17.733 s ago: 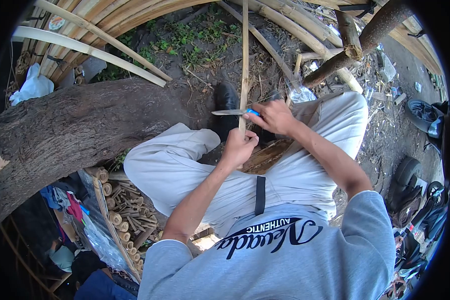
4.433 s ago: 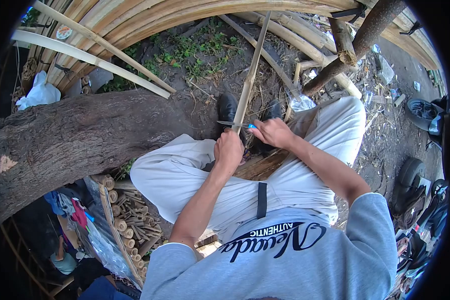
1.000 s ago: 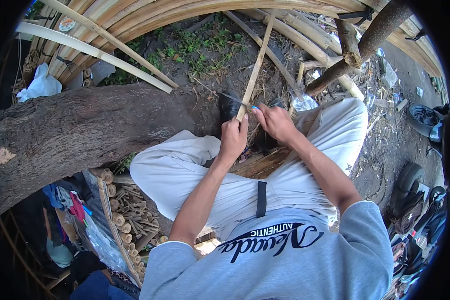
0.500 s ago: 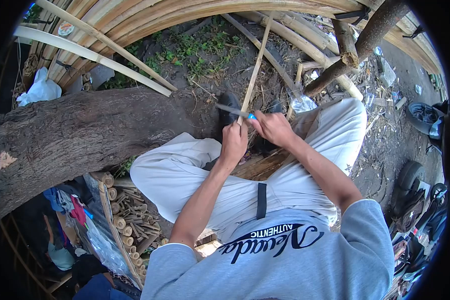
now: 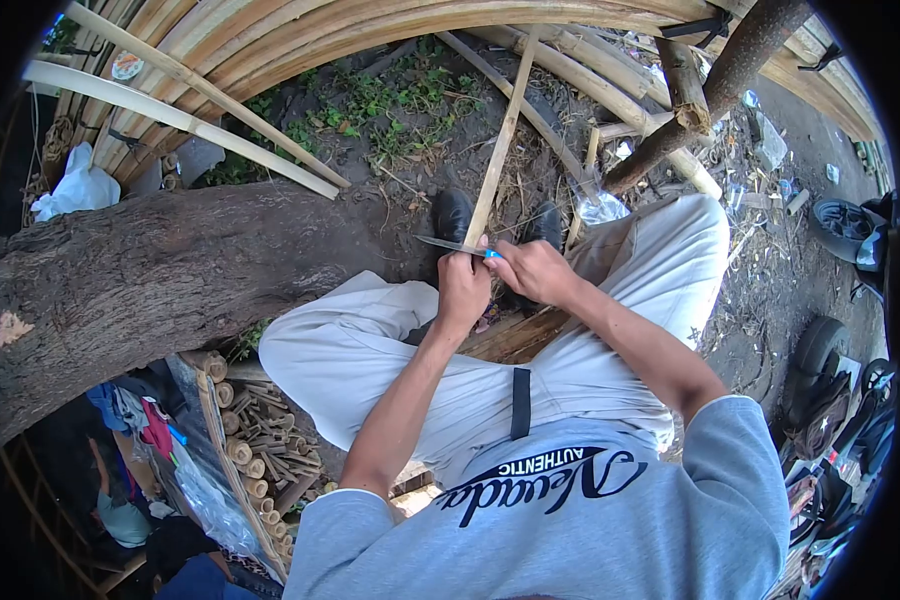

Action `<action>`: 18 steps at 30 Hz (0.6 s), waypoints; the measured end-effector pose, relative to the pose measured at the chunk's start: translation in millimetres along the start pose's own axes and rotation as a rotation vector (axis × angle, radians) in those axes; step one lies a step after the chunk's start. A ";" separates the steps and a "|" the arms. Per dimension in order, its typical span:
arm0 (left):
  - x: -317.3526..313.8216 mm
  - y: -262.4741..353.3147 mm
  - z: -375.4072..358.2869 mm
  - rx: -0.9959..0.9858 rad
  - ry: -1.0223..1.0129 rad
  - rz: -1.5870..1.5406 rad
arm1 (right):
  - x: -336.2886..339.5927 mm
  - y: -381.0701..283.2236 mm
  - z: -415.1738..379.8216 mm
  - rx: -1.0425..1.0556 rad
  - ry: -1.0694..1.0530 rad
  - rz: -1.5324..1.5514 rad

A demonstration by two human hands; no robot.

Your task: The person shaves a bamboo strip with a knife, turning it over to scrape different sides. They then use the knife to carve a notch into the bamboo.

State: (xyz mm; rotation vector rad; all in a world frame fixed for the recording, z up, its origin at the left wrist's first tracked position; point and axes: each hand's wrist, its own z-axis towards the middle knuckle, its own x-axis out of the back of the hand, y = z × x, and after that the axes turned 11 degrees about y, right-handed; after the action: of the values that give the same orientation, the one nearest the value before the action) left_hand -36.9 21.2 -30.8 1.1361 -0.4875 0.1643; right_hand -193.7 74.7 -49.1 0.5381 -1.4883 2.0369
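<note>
My left hand (image 5: 463, 290) is closed around the near end of a long bamboo strip (image 5: 503, 140), which runs away from me past my shoes. In my right hand (image 5: 537, 271) is a knife with a blue handle (image 5: 492, 254), gripped closed. Its blade (image 5: 444, 243) points left and lies across the strip, just beyond the fingers of my left hand. Both hands are close together above the gap between my knees. The part of the strip inside my left hand is hidden.
A thick tree trunk (image 5: 140, 280) lies at left. Bamboo poles (image 5: 610, 90) and a branch (image 5: 730, 90) rest ahead. Cut bamboo pieces (image 5: 265, 435) fill a space at lower left, near another person (image 5: 122, 515). Tyres (image 5: 820, 345) stand at right.
The knife has come nearer along the strip, toward my left hand. The strip now shows its broader face, and my right hand has shifted slightly left and nearer.
</note>
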 end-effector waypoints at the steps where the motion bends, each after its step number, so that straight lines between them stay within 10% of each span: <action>1: 1.4 -2.7 -3.5 0.111 -0.023 0.021 | 0.4 1.9 4.9 -0.131 0.044 -0.013; 18: 2.7 2.1 -2.5 0.171 -0.103 0.094 | 5.7 -2.2 15.5 -0.236 0.061 -0.129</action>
State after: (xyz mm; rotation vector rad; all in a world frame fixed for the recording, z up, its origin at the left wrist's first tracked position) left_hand -34.5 24.0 -28.6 1.2945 -0.6280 0.2333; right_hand -196.7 61.5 -39.2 0.4587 -1.5872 1.7357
